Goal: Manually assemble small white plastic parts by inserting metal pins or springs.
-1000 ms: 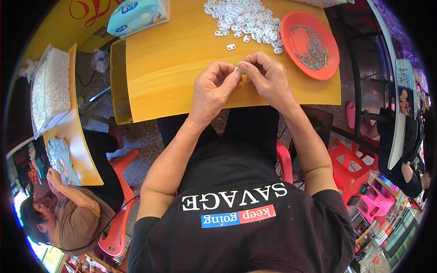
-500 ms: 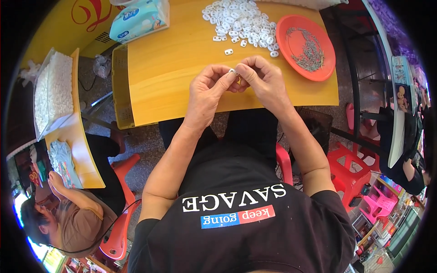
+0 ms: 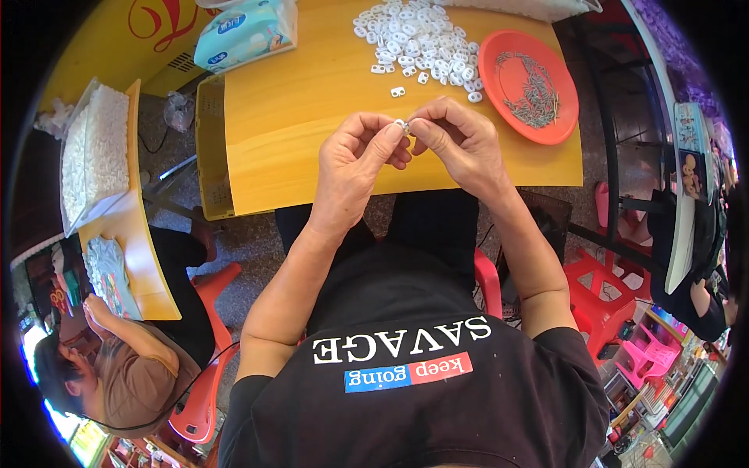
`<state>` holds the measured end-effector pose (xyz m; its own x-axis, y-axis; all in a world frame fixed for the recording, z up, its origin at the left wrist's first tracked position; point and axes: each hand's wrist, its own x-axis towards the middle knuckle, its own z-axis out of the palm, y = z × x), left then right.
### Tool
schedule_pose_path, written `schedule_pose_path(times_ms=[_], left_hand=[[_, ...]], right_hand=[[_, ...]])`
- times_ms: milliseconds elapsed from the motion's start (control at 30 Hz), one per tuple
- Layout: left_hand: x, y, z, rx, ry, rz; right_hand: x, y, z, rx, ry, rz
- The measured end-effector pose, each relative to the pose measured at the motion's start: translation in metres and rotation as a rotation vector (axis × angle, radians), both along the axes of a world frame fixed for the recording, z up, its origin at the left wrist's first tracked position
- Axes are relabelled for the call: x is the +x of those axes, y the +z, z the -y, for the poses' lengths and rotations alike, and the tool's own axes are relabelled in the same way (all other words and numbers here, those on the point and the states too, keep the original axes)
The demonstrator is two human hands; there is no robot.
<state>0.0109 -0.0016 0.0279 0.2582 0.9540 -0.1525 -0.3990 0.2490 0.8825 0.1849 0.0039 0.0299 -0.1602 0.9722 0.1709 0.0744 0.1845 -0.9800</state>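
Evidently pinched between both hands, a small white piece (image 3: 402, 124) sits above the near half of the yellow table (image 3: 289, 148), roughly midway between its left and right edges — its details are too small to tell. The left hand (image 3: 353, 160) grips it narrowly with thumb and forefinger; the right hand (image 3: 460, 147) closes its thumb and forefinger on its right side. Just beyond lies a single two-holed white piece (image 3: 398, 92), and toward the far edge a loose pile of white pieces (image 3: 413, 35). By the right edge, a red plate (image 3: 491, 66) carries thin grey metal pieces (image 3: 537, 100) — a blue tissue pack (image 3: 248, 35) stands at the far left corner
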Motion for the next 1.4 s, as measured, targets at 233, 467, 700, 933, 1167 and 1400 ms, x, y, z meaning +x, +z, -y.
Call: schedule_pose_path(times_ms=[233, 467, 700, 933, 1167, 1400], left_hand=[[-0.006, 0.013, -0.001, 0.134, -0.052, -0.209], [-0.003, 0.011, -0.002, 0.12, -0.04, -0.189], [0.001, -0.006, -0.009, 0.068, 0.007, -0.151], [-0.007, -0.001, -0.012, 0.05, -0.025, -0.137], [-0.008, 0.003, -0.009, 0.07, -0.053, -0.199], [-0.006, 0.006, -0.004, 0.153, -0.009, -0.285]], right_hand=[[0.005, 0.01, -0.004, 0.096, 0.079, 0.098], [-0.004, 0.007, -0.002, 0.235, 0.003, 0.152], [-0.014, -0.014, 0.003, 0.004, -0.111, -0.019], [0.004, 0.001, -0.006, -0.012, -0.037, 0.106], [0.007, 0.006, -0.015, 0.392, 0.023, 0.342], [0.005, 0.016, -0.011, 0.395, 0.075, 0.42]])
